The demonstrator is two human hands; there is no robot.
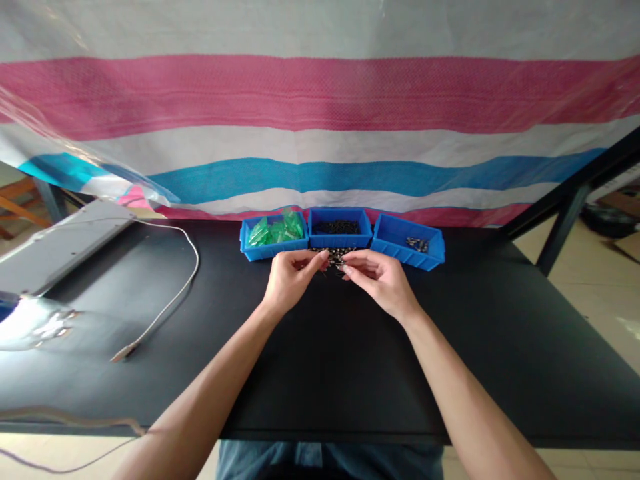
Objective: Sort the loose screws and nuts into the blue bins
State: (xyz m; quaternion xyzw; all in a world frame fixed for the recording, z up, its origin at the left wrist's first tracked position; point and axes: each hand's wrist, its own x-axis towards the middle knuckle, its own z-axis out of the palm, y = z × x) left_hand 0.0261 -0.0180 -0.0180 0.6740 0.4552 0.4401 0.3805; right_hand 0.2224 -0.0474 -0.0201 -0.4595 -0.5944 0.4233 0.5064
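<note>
My left hand (293, 279) and my right hand (384, 281) are close together over the black table, just in front of the blue bins. Thumb and fingers are pinched together on each hand. What they hold, if anything, is too small to make out. Between and behind the fingertips lies a pile of small metal parts (337, 255). Behind it, the middle blue bin (341, 241) holds many small black parts (340, 227). The left blue bin (274, 251) contains green plastic pieces or packets (277, 231). A few metal parts (417, 245) lie in the right blue bin (407, 256).
A white cable (195, 257) with a plug curves over the left of the table (330, 373). A grey-white panel (65, 243) and a clear plastic bag (37, 325) are at far left. Behind the bins hangs a striped sheet (320, 93); a black frame (565, 227) stands right.
</note>
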